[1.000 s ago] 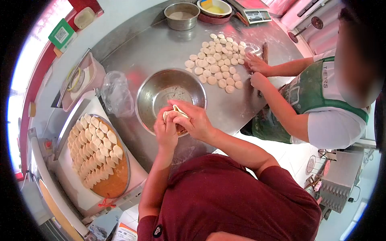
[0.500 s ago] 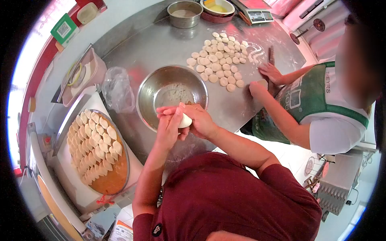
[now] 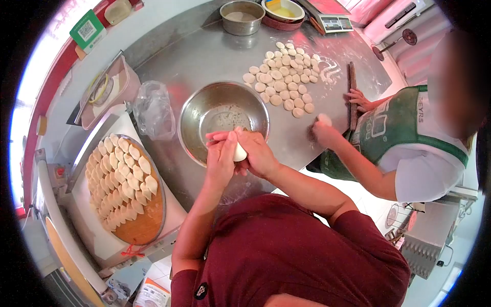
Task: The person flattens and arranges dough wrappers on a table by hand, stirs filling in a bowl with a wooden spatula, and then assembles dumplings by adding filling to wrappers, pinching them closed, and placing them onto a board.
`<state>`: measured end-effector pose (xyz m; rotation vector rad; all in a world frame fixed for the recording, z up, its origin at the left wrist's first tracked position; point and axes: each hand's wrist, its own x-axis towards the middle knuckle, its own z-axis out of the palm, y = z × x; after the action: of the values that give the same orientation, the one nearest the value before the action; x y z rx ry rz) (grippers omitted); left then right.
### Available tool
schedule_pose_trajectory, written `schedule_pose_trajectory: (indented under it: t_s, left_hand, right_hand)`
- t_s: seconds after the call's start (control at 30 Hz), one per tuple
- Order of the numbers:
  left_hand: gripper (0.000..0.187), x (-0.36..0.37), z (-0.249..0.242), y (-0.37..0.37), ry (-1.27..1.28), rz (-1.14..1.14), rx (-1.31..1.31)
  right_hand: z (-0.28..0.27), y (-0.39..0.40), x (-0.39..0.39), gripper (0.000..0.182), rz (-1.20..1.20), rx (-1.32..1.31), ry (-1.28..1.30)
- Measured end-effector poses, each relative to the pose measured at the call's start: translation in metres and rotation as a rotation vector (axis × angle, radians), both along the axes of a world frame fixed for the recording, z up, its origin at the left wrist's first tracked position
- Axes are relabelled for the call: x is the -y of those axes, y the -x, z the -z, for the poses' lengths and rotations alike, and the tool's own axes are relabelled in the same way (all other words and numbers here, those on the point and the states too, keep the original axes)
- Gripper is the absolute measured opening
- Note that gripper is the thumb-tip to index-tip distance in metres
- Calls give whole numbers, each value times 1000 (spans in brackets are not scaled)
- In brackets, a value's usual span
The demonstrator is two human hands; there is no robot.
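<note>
My left hand (image 3: 221, 157) and my right hand (image 3: 258, 154) meet over the near rim of a steel bowl (image 3: 192, 125). Between them they press a pale dumpling (image 3: 239, 152), its smooth white side showing and its edge covered by my fingers. Some filling smears are left low in the bowl. Several flat round dough wrappers (image 3: 280, 86) lie on the steel table beyond the bowl. To my left, rows of shaped dumplings (image 3: 123, 171) cover much of a round wooden board (image 3: 146, 225).
At the right, a co-worker in a green apron (image 3: 378, 128) has one hand (image 3: 362, 100) by a rolling pin (image 3: 352, 94) and a wrapper at the other. A plastic bag (image 3: 154, 112), a pink tub (image 3: 125, 84), a metal pot (image 3: 241, 23) and a scale (image 3: 335, 23) stand around.
My hands stay closed together around the dumpling with only slight finger movement. The co-worker's nearer hand has lifted a wrapper away from the rolling pin. The view has shifted slightly.
</note>
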<state>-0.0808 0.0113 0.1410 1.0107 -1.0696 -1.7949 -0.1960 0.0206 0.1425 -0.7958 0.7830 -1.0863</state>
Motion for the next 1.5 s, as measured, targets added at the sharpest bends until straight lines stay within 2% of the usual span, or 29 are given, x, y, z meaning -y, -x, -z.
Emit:
schedule_pose_trajectory:
  t_s: [0.13, 0.23, 0.33, 0.43, 0.53, 0.6, 0.63, 0.67, 0.73, 0.77, 0.83, 0.87, 0.97, 1.07, 1.17, 1.27, 1.37, 1.47, 1.5]
  left_hand:
    - [31, 0, -2, 3, 7, -108, 158]
    - [27, 4, 9, 7, 229, -219, 156]
    - [26, 7, 3, 8, 366, -236, 309]
    - [34, 9, 15, 7, 341, -252, 299]
    - [27, 10, 13, 11, 184, -216, 162]
    - [30, 13, 6, 1, -119, -44, -40]
    - [30, 12, 4, -4, -190, 5, -129]
    - [31, 12, 2, -9, -266, 52, -211]
    - [32, 12, 0, -15, -253, 79, -348]
    - [29, 13, 1, -16, -72, 33, -107]
    - [29, 13, 8, -20, 286, -53, 377]
    - [44, 12, 10, -23, 505, -84, 493]
    - [57, 5, -1, -21, 664, -96, 689]
    - [59, -5, -12, -18, 561, -117, 636]
    - [58, -8, -16, -25, 436, -110, 518]
    - [52, -10, 1, -40, 386, -90, 324]
    - [50, -17, 1, -48, 422, -142, 372]
    - [43, -23, -18, -52, 553, -198, 607]
    - [42, -23, -18, -54, 607, -244, 649]
  right_hand:
    - [-9, -2, -4, 50, 52, -9, -38]
    - [-10, -7, -3, 47, 102, -5, 7]
    - [-4, -10, 0, 47, 132, 19, 2]
    - [5, -10, 1, 46, 163, -16, 0]
    - [0, -7, 3, 44, 135, -68, -34]
    - [4, 0, 4, 40, 72, -89, -76]
    - [19, 8, 3, 39, 27, -99, -101]
    - [20, 14, 3, 39, -1, -141, -59]
    - [17, 25, 3, 43, -42, -249, 80]
    - [12, 29, 3, 47, -60, -316, 178]
    - [4, 34, 4, 49, 98, -702, 485]
    - [0, 35, 6, 51, 180, -892, 639]
    - [-11, 33, 14, 43, 204, -894, 946]
    - [-12, 27, 16, 26, 200, -927, 1126]
    - [-9, 22, 20, 17, 192, -937, 1169]
    - [-13, 13, 19, 15, 183, -907, 1192]
    - [-14, 3, 17, 11, 198, -850, 1175]
    - [-10, -4, 15, 7, 164, -619, 940]
    - [-12, -5, 13, 8, 201, -549, 762]
